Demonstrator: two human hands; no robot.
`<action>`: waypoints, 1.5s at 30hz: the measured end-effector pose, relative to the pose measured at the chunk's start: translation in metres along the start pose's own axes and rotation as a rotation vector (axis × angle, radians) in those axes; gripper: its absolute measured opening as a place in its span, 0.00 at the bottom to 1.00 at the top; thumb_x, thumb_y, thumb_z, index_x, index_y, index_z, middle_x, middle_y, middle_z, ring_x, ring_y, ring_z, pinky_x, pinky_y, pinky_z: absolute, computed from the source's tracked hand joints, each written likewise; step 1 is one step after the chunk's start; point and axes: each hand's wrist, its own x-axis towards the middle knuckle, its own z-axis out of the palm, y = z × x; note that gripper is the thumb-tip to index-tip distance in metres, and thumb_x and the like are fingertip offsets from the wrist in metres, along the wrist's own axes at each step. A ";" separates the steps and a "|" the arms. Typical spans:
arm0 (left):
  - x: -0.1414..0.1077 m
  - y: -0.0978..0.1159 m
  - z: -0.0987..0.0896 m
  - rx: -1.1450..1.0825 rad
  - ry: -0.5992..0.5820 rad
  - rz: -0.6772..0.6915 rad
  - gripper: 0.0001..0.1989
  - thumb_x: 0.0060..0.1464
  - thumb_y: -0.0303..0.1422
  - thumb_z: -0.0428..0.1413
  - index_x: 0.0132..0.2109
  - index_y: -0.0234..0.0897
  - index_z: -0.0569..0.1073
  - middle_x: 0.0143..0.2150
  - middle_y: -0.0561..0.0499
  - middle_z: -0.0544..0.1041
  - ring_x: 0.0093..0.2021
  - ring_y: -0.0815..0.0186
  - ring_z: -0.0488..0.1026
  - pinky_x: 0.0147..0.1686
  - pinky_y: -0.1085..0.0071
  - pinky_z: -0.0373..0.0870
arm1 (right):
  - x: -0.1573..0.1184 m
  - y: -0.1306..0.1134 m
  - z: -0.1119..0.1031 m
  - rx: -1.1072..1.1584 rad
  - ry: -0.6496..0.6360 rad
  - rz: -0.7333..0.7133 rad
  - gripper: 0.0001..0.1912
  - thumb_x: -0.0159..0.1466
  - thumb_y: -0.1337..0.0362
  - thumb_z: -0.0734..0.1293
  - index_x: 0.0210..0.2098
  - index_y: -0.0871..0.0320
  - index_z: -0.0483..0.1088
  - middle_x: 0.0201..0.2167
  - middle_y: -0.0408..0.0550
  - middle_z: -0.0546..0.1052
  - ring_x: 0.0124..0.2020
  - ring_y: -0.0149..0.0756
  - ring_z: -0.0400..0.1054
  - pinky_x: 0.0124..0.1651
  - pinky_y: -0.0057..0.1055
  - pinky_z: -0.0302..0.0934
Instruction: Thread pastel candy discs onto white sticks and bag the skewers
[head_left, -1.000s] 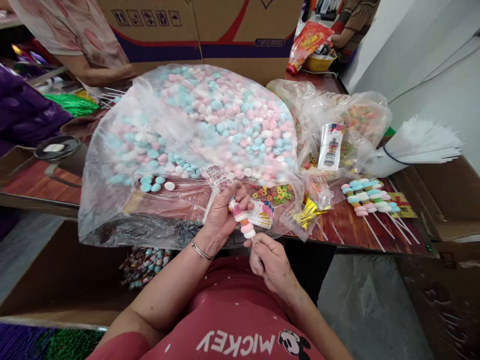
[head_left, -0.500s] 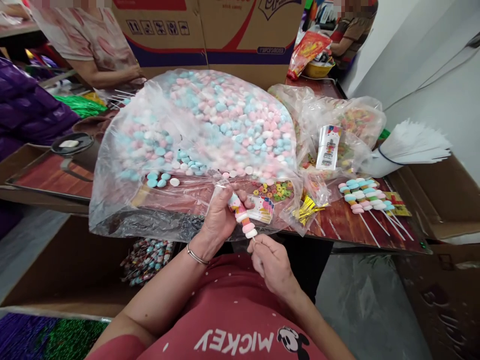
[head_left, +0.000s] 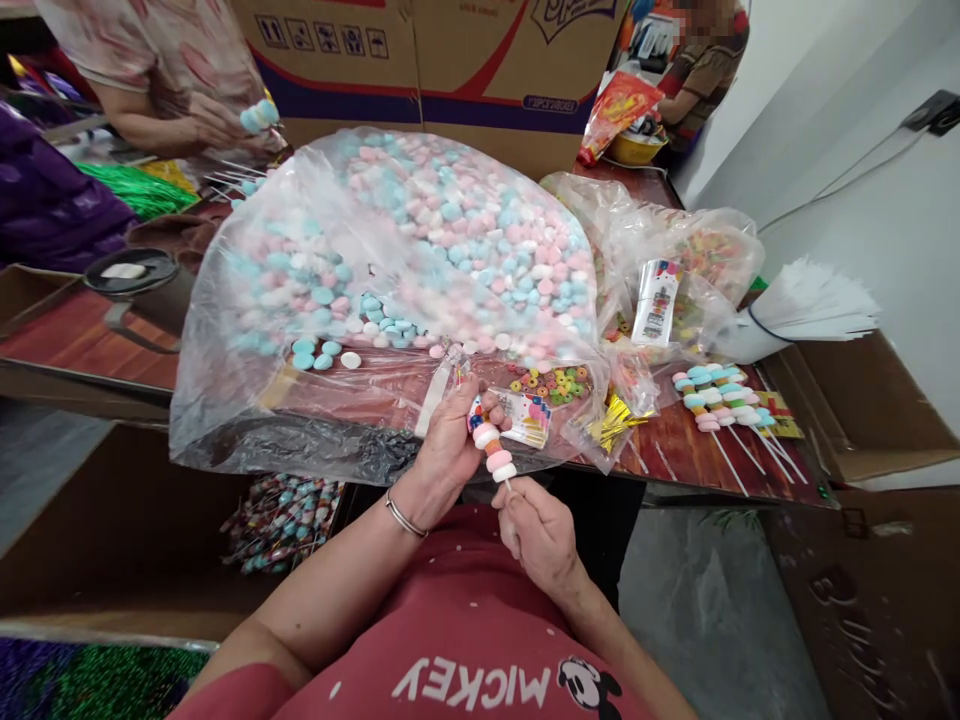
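A candy skewer [head_left: 499, 463] with pink, white and orange pieces is between my hands, its upper part inside a printed clear wrapper. My left hand [head_left: 448, 440] is wrapped round the wrapped upper part. Below it, my right hand [head_left: 538, 528] pinches the white stick under the lowest white piece. Just beyond my hands, a stack of printed wrappers [head_left: 529, 418] lies near ring-shaped candies [head_left: 551, 382]. A large clear bag [head_left: 450, 240] of pink, blue and white candies spreads behind. Several finished-looking skewers [head_left: 724, 398] lie at the right.
Gold twist ties [head_left: 616, 420] lie right of my hands, with a holder of white sticks [head_left: 772, 325] farther right. A lidded mug [head_left: 142, 290] stands left. Below the table, an open carton [head_left: 127, 540] is at the left. Two people are behind the table.
The wrapper sits higher on the skewer, showing more candy, and its clear top sticks up above my left hand. The person at the back left now holds up a candy skewer.
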 end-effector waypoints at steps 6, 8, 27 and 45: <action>0.002 -0.005 -0.002 -0.015 0.043 0.031 0.15 0.56 0.42 0.60 0.32 0.35 0.69 0.21 0.56 0.70 0.20 0.72 0.69 0.24 0.76 0.70 | 0.008 0.010 -0.001 -0.157 0.081 -0.042 0.14 0.67 0.55 0.59 0.31 0.57 0.65 0.10 0.32 0.59 0.12 0.23 0.50 0.18 0.23 0.45; 0.004 -0.004 -0.002 0.011 0.059 0.079 0.15 0.56 0.42 0.60 0.33 0.35 0.69 0.22 0.55 0.72 0.22 0.71 0.71 0.25 0.76 0.71 | 0.012 0.013 -0.002 -0.097 0.077 0.004 0.14 0.67 0.56 0.59 0.30 0.57 0.65 0.10 0.31 0.59 0.11 0.22 0.48 0.17 0.23 0.43; 0.019 -0.004 0.002 0.197 0.253 0.084 0.16 0.55 0.43 0.60 0.32 0.33 0.70 0.24 0.53 0.74 0.24 0.67 0.76 0.29 0.72 0.73 | 0.029 0.011 -0.008 -0.176 0.156 0.149 0.14 0.65 0.53 0.60 0.32 0.57 0.66 0.12 0.32 0.58 0.13 0.24 0.49 0.18 0.24 0.44; 0.044 0.032 0.000 0.125 -0.023 0.165 0.26 0.44 0.53 0.64 0.38 0.34 0.75 0.34 0.46 0.79 0.37 0.60 0.78 0.38 0.66 0.74 | 0.041 -0.012 -0.011 0.262 -0.033 0.271 0.14 0.61 0.55 0.66 0.29 0.60 0.68 0.07 0.30 0.57 0.09 0.19 0.41 0.15 0.22 0.41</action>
